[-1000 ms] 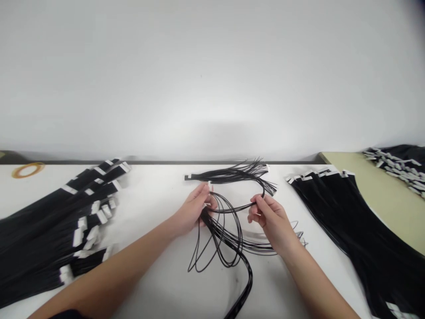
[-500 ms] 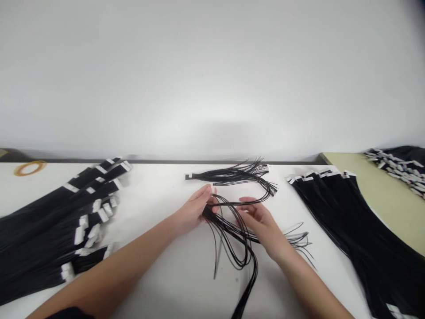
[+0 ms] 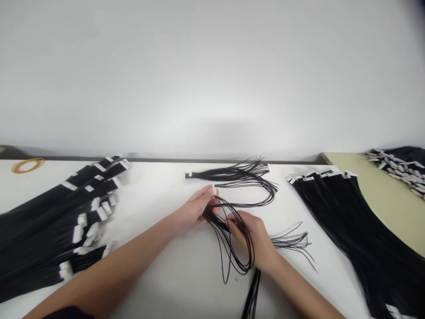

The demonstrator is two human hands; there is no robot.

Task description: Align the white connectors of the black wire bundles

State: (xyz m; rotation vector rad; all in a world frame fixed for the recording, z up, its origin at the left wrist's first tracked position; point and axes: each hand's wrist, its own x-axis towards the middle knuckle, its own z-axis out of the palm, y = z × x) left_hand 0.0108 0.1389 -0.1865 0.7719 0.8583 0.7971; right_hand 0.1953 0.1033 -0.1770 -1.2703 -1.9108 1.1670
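Note:
Near the middle of the white table, my left hand (image 3: 199, 204) is closed on the connector end of a black wire harness (image 3: 244, 261). A small white connector shows at its fingertips. Just to the right, my right hand (image 3: 250, 235) has its fingers closed round the harness wires, with loops hanging over and beside it. Loose wire ends (image 3: 294, 241) stick out beyond the right hand. Behind the hands lies another black wire bundle (image 3: 229, 173), with a dark connector at its left end. A curved strand of wires runs from the held harness toward that bundle.
Many black cables with white connectors (image 3: 40, 212) lie on the white table (image 3: 159, 288) at the left, near a yellow ring (image 3: 28, 165). More black cables (image 3: 352, 221) lie at the right. A further pile (image 3: 398, 168) rests on a pale green surface (image 3: 372, 195).
My right hand has moved left and down and closed on the wires near my left hand. The wire loops have shifted over it. My left hand has barely moved.

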